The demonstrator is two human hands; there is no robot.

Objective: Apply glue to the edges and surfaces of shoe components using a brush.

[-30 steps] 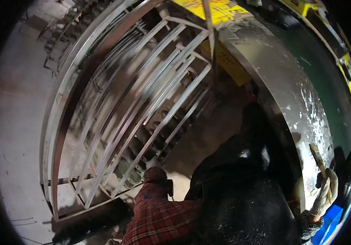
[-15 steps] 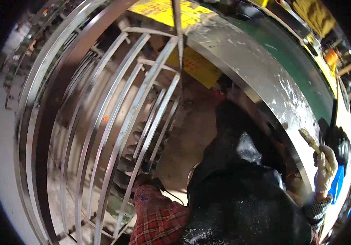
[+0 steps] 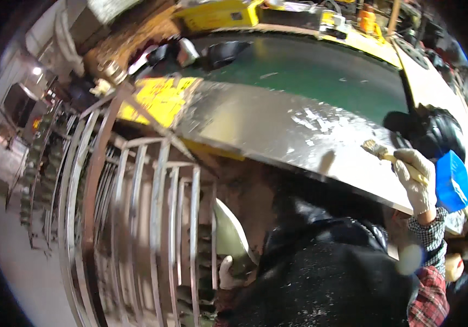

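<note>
My right hand [image 3: 416, 177], in a pale work glove, is closed on a small brush [image 3: 376, 148] whose bristles point left over the worktable. Low beside a metal rack [image 3: 160, 218], my left hand [image 3: 226, 273] is also gloved, its thumb against a curved olive-green piece with a pale edge [image 3: 230, 231]. The piece stands tilted; its exact kind is unclear, and my left fingers are hidden behind it. Metal sheeting [image 3: 245, 117] covers the near part of the worktable, with white smears near the brush.
A blue container [image 3: 452, 182] and a shiny black object [image 3: 441, 131] stand beside my right hand. A green surface [image 3: 321, 68] lies beyond the metal sheet. At the back are a yellow box [image 3: 217, 16] and an orange bottle [image 3: 369, 22]. Rack bars stand close on my left.
The view has swung up toward the worktable. My left hand, earlier hidden at the rack, now shows with the olive-green piece. My right hand still grips the brush.
</note>
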